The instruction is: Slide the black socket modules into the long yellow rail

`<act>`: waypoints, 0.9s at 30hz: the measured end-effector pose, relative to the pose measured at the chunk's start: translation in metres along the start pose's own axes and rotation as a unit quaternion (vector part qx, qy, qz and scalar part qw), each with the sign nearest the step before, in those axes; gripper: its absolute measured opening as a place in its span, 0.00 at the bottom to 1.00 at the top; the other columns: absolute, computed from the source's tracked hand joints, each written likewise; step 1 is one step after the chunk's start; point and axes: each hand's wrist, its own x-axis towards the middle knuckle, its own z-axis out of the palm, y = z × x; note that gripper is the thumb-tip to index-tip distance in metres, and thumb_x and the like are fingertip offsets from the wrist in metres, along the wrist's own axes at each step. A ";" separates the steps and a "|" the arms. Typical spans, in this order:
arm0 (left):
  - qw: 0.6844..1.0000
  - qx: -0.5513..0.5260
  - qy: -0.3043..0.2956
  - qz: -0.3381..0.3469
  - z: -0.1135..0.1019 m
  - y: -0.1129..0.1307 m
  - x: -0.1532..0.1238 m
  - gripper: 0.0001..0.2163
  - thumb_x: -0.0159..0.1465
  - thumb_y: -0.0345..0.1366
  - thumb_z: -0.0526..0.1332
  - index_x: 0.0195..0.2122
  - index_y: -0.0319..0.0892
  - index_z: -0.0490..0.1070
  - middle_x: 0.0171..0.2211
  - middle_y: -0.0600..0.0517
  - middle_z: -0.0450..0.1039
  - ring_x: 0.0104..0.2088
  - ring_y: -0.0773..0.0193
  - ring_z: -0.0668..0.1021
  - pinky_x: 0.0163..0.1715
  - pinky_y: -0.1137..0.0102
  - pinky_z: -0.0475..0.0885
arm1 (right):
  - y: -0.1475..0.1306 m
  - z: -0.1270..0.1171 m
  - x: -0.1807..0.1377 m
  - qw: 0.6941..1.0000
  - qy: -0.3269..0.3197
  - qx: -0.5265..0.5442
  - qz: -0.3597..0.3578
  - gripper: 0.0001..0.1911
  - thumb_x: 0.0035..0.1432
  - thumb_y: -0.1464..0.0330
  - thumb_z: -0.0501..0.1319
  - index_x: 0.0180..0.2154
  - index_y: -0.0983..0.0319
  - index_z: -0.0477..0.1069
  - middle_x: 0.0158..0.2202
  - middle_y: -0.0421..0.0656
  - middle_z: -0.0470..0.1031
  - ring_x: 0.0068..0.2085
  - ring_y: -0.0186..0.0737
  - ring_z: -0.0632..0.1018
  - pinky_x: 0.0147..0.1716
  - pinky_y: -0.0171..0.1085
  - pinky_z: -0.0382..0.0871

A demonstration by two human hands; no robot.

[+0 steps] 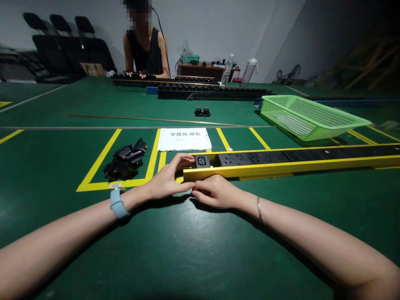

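Socket module (202, 161), black with a three-slot inlet, is seated in the near left end of a yellow rail (243, 171), and a short gap is left between it and the row of black sockets (265, 157) that is carried along the rail toward the right edge of the view. The open end of the rail is framed by the left hand (165, 177): its fingers are curved over to the module's left edge, with the thumb held apart on the near side; whether the module is gripped cannot be told. The right hand (220, 192) is set against the rail's near wall, its fingers bent and its thumb close to them; whether anything is pinched there cannot be told. A blue watch strap (118, 203) is worn on the left wrist, a thin bangle (260, 208) on the right.

To the left, black plastic parts (123, 161) are heaped inside a yellow-taped outline on the green table (193, 250). Beyond the rail are laid a white paper sign (184, 143), a thin rod (150, 119), two small black parts (202, 111) and a green basket (284, 120). Across the table, a co-worker (148, 54) is seen behind long black strips (206, 92).
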 end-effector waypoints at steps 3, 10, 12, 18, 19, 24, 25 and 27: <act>1.000 0.003 -0.006 0.002 0.002 0.001 0.002 0.27 0.54 0.34 0.67 0.53 0.46 0.59 0.53 0.45 0.67 0.56 0.55 0.70 0.59 0.57 0.64 | 0.000 0.001 -0.001 1.000 0.008 -0.004 -0.004 0.12 0.65 0.65 0.51 0.37 0.63 0.70 0.23 0.39 0.72 0.22 0.31 0.70 0.26 0.30 0.57; 1.000 0.002 -0.028 0.004 0.009 0.010 0.013 0.19 0.61 0.38 0.60 0.53 0.45 0.59 0.53 0.45 0.67 0.57 0.55 0.70 0.58 0.57 0.63 | 0.001 0.002 0.000 1.000 0.026 0.005 -0.008 0.10 0.63 0.67 0.53 0.33 0.63 0.70 0.23 0.39 0.72 0.23 0.32 0.71 0.27 0.31 0.59; 0.999 0.006 -0.034 0.003 0.010 0.013 0.015 0.18 0.62 0.39 0.59 0.53 0.45 0.59 0.53 0.45 0.68 0.57 0.55 0.69 0.58 0.57 0.63 | 0.001 0.002 0.000 1.000 0.028 0.005 -0.010 0.10 0.63 0.67 0.53 0.33 0.63 0.70 0.24 0.39 0.73 0.24 0.33 0.72 0.27 0.31 0.60; 0.999 0.004 -0.036 0.003 0.010 0.015 0.017 0.17 0.63 0.40 0.58 0.52 0.45 0.60 0.53 0.45 0.68 0.57 0.54 0.70 0.57 0.56 0.63 | 0.000 0.002 0.000 1.000 0.022 0.000 -0.004 0.12 0.63 0.66 0.53 0.33 0.63 0.71 0.23 0.40 0.73 0.24 0.33 0.72 0.27 0.31 0.61; 0.999 0.005 -0.034 0.005 0.011 0.014 0.017 0.17 0.63 0.40 0.58 0.52 0.45 0.60 0.52 0.45 0.68 0.56 0.54 0.70 0.57 0.56 0.64 | 0.000 0.002 0.000 1.000 0.022 0.000 -0.003 0.12 0.63 0.66 0.53 0.33 0.63 0.72 0.24 0.40 0.73 0.24 0.33 0.72 0.27 0.31 0.61; 1.000 0.001 -0.024 0.016 0.015 0.009 0.020 0.16 0.63 0.41 0.57 0.51 0.45 0.61 0.52 0.46 0.69 0.55 0.56 0.71 0.57 0.58 0.64 | -0.001 0.002 0.002 1.000 0.024 0.008 -0.003 0.12 0.63 0.67 0.53 0.32 0.64 0.73 0.26 0.42 0.76 0.26 0.34 0.74 0.29 0.32 0.63; 1.000 -0.002 -0.024 0.016 0.015 0.008 0.021 0.16 0.64 0.41 0.57 0.51 0.44 0.61 0.52 0.46 0.69 0.55 0.56 0.71 0.57 0.58 0.64 | -0.001 0.002 0.002 1.000 0.025 0.008 -0.005 0.13 0.63 0.67 0.53 0.32 0.64 0.73 0.26 0.42 0.76 0.26 0.34 0.74 0.29 0.32 0.63; 1.000 -0.014 -0.023 0.012 0.016 0.007 0.021 0.16 0.64 0.41 0.57 0.51 0.44 0.61 0.52 0.46 0.69 0.55 0.56 0.71 0.57 0.58 0.64 | -0.001 0.002 0.002 1.000 0.024 0.003 -0.005 0.13 0.64 0.66 0.53 0.32 0.64 0.73 0.26 0.42 0.75 0.25 0.34 0.73 0.28 0.32 0.63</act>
